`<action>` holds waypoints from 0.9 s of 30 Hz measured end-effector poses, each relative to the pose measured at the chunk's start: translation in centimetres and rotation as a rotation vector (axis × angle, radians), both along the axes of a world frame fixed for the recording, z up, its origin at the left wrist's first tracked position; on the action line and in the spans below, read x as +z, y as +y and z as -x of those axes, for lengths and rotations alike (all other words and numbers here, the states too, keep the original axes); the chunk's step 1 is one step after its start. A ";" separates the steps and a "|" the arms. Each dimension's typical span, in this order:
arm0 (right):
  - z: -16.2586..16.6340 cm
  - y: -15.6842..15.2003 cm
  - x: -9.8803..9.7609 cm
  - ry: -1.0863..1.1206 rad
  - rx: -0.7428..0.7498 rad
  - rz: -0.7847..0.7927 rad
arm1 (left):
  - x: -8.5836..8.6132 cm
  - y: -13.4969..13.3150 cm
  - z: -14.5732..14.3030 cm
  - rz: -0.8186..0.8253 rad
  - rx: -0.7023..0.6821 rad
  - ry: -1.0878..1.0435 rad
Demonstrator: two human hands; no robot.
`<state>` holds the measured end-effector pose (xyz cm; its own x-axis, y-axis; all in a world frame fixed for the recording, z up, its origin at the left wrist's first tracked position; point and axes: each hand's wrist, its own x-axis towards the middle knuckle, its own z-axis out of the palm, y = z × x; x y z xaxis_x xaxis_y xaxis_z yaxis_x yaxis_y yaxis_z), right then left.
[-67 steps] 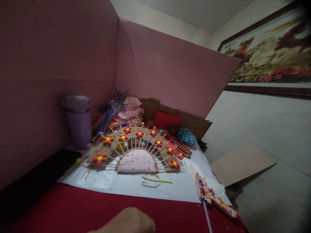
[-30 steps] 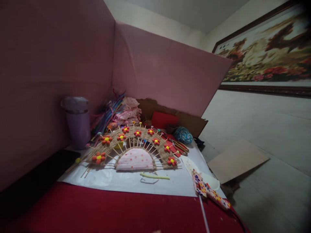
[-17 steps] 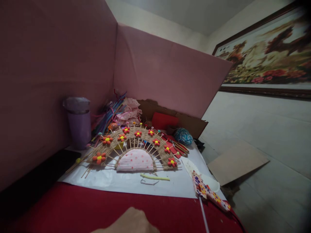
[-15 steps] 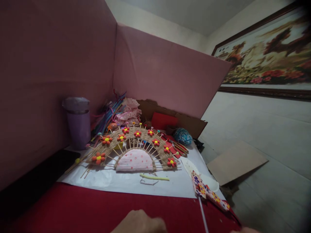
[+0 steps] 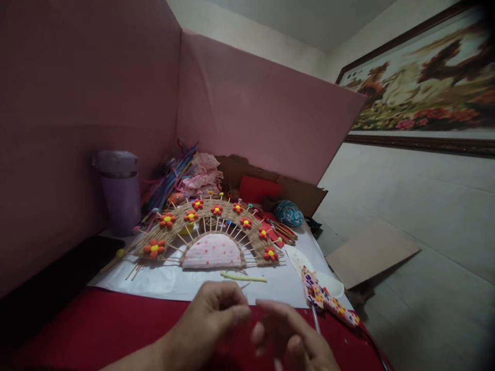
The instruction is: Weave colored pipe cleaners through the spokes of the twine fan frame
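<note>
My left hand (image 5: 211, 320) is low in the middle over the red cloth (image 5: 108, 324), fingers curled with thumb and forefinger pinched together; anything between them is hidden. My right hand (image 5: 294, 337) is just right of it, blurred, its fingers reaching toward the left hand's fingertips. Beyond them on white paper (image 5: 170, 278) lies a half-round jute-and-stick piece (image 5: 176, 226) with red flowers around a pink dotted half-disc (image 5: 212, 252). A pale green strip (image 5: 243, 277) lies in front of it.
A patterned glue gun (image 5: 328, 301) lies right of my hands. A purple tumbler (image 5: 118, 190), pipe cleaners (image 5: 170, 180), scissors (image 5: 284, 232) and a blue yarn ball (image 5: 289, 213) stand behind. Pink partition walls (image 5: 251, 103) close off left and back. Cardboard (image 5: 371, 252) lies on the floor.
Both hands have risen into view from the bottom edge and come together over the red cloth. The things on the table have not moved.
</note>
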<state>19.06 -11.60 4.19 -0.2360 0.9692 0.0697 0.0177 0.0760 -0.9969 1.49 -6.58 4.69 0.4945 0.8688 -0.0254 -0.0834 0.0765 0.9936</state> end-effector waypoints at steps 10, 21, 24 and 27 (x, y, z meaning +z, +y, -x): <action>1.5 2.1 1.5 0.427 0.121 0.139 | -0.5 2.4 0.2 0.082 0.036 -0.092; 1.1 1.3 2.1 0.337 -0.078 0.063 | 0.0 3.3 0.6 -0.055 0.287 -0.095; -1.3 0.4 2.3 -0.166 -0.672 -0.413 | -0.2 4.0 2.0 0.054 0.230 -0.012; -2.6 0.0 2.2 -0.529 -1.070 -0.825 | -0.2 3.5 2.2 0.118 0.180 0.001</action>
